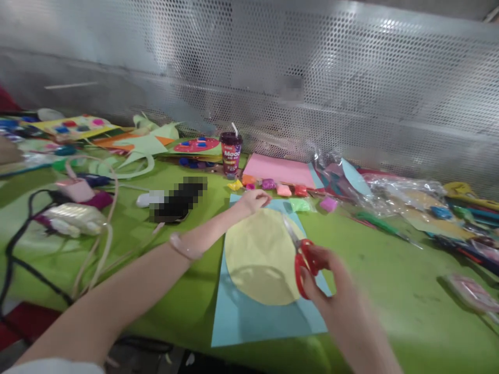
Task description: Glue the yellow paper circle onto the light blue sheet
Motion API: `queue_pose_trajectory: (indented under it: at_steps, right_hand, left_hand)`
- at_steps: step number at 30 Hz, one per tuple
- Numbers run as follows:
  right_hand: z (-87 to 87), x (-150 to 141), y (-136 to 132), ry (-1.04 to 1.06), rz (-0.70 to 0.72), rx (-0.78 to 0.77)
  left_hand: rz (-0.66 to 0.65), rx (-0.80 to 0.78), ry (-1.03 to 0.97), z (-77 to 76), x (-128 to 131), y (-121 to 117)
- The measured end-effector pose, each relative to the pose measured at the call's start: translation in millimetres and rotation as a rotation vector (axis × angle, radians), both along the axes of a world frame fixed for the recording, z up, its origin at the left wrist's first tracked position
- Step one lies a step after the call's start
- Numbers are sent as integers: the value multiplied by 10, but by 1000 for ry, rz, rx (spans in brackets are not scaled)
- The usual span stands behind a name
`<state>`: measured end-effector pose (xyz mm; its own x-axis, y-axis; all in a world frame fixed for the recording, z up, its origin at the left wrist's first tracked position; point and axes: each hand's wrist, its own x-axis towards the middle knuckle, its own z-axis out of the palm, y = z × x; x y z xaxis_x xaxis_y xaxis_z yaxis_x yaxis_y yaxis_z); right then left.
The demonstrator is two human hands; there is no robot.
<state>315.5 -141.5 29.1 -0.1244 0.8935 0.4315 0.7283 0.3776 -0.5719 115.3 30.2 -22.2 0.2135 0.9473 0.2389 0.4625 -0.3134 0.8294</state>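
A pair of scissors (309,262) with red handles is held in my right hand (335,275). The blades point up and left over the right part of a pale yellow paper circle (261,254). That circle lies on a light blue sheet of paper (268,324) near the table's front edge. My left hand (252,202) is at the upper edge of the blue sheet, just above the circle. Its fingers are curled together, and what they hold, if anything, is hidden. Small packets of colored clay, such as a pink one (284,190) and a green one (300,205), lie just beyond.
A purple drink cup (231,156) with a straw stands at the back, beside pink paper (278,170). To the left are a pixelated dark object (179,200) and tangled cables (105,249). A green-handled tool (380,224) and clear plastic wrapping (401,195) lie right.
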Motion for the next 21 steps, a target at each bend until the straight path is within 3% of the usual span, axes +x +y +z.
queue_pose_trajectory:
  at_steps: [3,8,16,21]
  right_hand:
    - [-100,-212,-36,-37,-27,39]
    - [-224,-199,-23,-180,61,174]
    - [-216,-284,-181,-145,126,201]
    - [-206,-249,-242,-181,70,158]
  left_hand:
    - [-40,-44,-49,-23,-19,38]
    - [-139,-91,-96,47,-55,-103]
    - [-198,-150,-115,102,-86,-199]
    - [-191,-173,-121,86,-90,-160]
